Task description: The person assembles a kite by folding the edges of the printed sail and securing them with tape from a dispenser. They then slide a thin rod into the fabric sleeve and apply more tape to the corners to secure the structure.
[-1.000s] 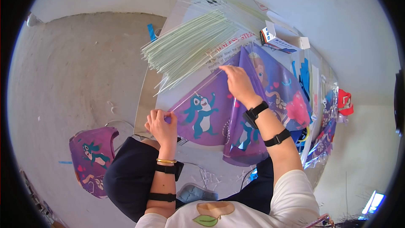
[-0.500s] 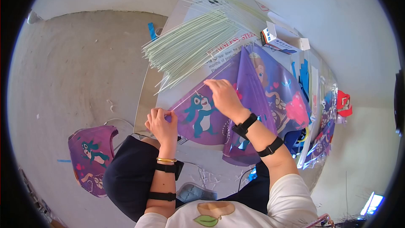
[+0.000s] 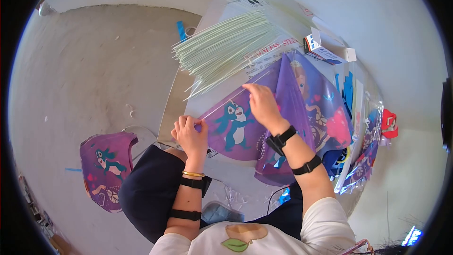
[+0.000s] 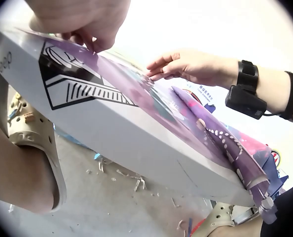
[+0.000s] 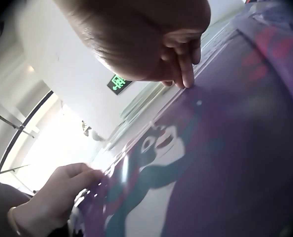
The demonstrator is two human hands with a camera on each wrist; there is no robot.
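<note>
A purple printed sheet (image 3: 222, 137) with a teal and white animal figure lies on the white board, a thin pale rod along its upper edge. At the sheet's lower left corner, my left hand (image 3: 190, 137) pinches the edge between thumb and fingers; the left wrist view shows this hand (image 4: 82, 19) at the edge too. Farther up the same edge rests my right hand (image 3: 265, 107). In the right wrist view the right hand (image 5: 146, 39) has its extended fingertips touching the edge, palm above the sheet. A folded purple layer (image 3: 290, 99) lies just right of that hand.
A fanned bundle of pale thin rods (image 3: 226, 45) lies beyond the sheet. An open small box (image 3: 329, 51) stands at the upper right, with blue strips (image 3: 348, 89) below it. Another purple printed piece (image 3: 107, 170) is at the left, and scraps (image 4: 136, 180) lie on the floor.
My right hand has moved down along the sheet's edge, closer to my left hand, which stays at the corner. The head view has shifted slightly, moving the scene rightward in it.
</note>
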